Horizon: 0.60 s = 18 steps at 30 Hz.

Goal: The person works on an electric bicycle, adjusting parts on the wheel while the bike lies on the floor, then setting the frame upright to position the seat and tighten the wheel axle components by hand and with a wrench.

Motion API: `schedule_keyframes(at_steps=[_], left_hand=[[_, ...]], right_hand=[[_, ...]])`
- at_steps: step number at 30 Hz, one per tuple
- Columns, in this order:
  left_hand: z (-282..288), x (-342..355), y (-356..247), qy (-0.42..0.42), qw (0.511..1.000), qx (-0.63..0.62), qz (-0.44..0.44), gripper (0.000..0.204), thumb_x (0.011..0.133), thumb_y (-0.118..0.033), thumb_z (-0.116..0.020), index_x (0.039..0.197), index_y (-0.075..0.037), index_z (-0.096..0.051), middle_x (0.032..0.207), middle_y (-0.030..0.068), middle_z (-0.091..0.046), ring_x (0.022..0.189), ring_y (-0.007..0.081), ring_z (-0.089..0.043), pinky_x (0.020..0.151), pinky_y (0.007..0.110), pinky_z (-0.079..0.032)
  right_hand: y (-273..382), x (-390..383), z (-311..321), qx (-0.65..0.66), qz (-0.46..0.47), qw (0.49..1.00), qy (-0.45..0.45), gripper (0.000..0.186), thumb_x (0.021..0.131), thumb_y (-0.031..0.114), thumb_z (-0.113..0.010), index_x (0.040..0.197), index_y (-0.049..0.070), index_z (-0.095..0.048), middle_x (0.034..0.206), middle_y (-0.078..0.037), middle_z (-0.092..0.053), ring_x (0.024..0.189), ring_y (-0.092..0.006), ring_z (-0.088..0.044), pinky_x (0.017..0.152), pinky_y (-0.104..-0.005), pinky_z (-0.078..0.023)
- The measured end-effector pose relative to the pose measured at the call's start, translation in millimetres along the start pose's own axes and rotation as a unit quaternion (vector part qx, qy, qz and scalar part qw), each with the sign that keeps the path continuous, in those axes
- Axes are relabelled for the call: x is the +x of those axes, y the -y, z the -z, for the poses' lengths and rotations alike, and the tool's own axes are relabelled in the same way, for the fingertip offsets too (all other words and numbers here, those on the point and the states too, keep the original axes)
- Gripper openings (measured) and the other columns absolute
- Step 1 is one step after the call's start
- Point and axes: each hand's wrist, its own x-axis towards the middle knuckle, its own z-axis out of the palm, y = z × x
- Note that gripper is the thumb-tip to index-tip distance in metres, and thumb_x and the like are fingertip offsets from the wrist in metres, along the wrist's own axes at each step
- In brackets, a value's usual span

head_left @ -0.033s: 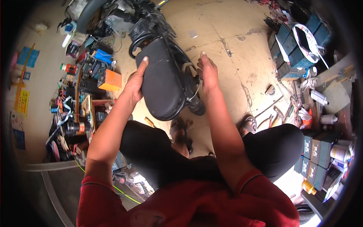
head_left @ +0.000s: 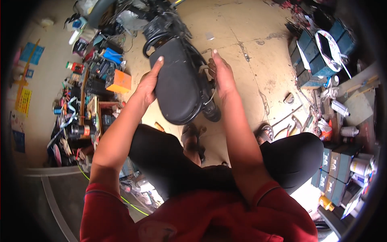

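While we squat over the concrete floor (head_left: pixel 242 32), our left hand (head_left: pixel 148 82) and right hand (head_left: pixel 221 76) clasp the black seat (head_left: pixel 177 84) by its sides, fingers wrapped around its edges, held before our knees.

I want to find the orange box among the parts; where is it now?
In the head view the orange box lies on the person's left, among the cluttered parts, just beside the left hand that grips the black seat.
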Motion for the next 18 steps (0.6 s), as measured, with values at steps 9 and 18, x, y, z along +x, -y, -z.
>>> schedule_keyframes(at_steps=[9, 18], left_hand=[[11, 13, 2, 0.072, 0.996, -0.020, -0.054, 0.069, 0.100, -0.049, -0.073, 0.143, 0.004, -0.059, 0.139, 0.0171, -0.068, 0.124, 0.0278, -0.069, 0.110, 0.041, -0.054], [40, -33, 7, 0.108, 0.981, 0.157, -0.023, 0.084, 0.105, -0.055, -0.061, 0.165, -0.003, -0.034, 0.170, 0.0230, -0.033, 0.157, 0.0412, -0.032, 0.124, 0.056, -0.034]], right_hand=[[44, -70, -58, -0.182, 0.014, 0.960, 0.211, 0.059, 0.096, 0.026, -0.079, 0.140, -0.008, -0.060, 0.123, -0.016, -0.073, 0.110, -0.0203, -0.071, 0.096, -0.0302, -0.056], [45, -70, -65, -0.236, 0.010, 0.950, 0.205, 0.042, 0.098, 0.020, -0.074, 0.131, -0.005, -0.064, 0.118, -0.013, -0.074, 0.103, -0.0203, -0.072, 0.093, -0.0308, -0.058]])
